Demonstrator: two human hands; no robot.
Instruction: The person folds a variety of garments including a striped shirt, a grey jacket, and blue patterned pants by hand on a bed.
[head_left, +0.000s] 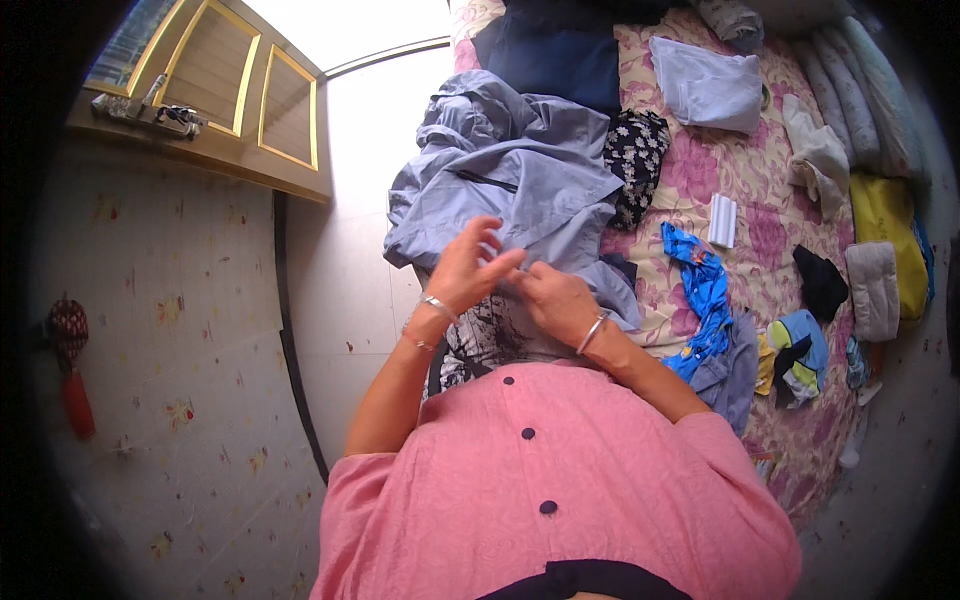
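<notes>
A grey-blue jacket (517, 172) lies rumpled over the bed's near edge and across my lap, a dark zip slit showing in its middle. Over its lower part, my left hand (469, 266) has its fingers apart, with the thumb pointing towards my right hand. The fingers of my right hand (555, 300) are curled close to that thumb; whether they pinch cloth is hidden. Patterned black-and-white trousers (480, 330) show under my wrists.
Beyond the jacket lies folded navy cloth (570, 67). To the right, a floral bedsheet (694, 165) bears a folded white cloth (705, 82), a daisy-print cloth (637, 165) and a bright blue printed garment (701, 292). A door (217, 90) with a handle stands at left.
</notes>
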